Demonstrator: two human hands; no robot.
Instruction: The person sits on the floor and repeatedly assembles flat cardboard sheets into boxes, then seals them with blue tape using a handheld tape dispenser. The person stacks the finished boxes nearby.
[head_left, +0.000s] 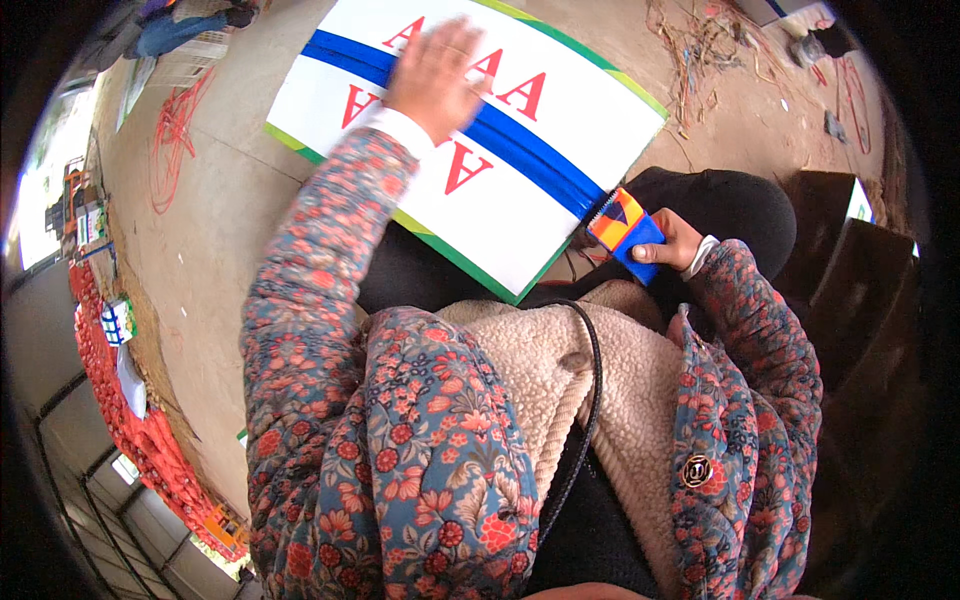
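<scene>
A white carton (585, 142) with green edging and large red lettering lies before my knees. A strip of blue packing tape (536, 159) runs across its top, roughly along the middle. My left hand (439, 79) lies flat over the strip, blurred, its fingers extended and holding nothing. At the carton's near right corner, my right hand (671, 240) grips a blue and orange hand-held tape dispenser (628, 232). The dispenser's toothed metal edge meets the end of the blue strip. Most of the tape roll's side is hidden from view.
Red strapping (176, 142) lies loose on the concrete floor (225, 202) at left. Tangled straps and scraps (705, 49) are strewn at upper right. Dark boxy shapes (847, 247) stand close on my right. A long red heap (139, 420) stretches along the far left.
</scene>
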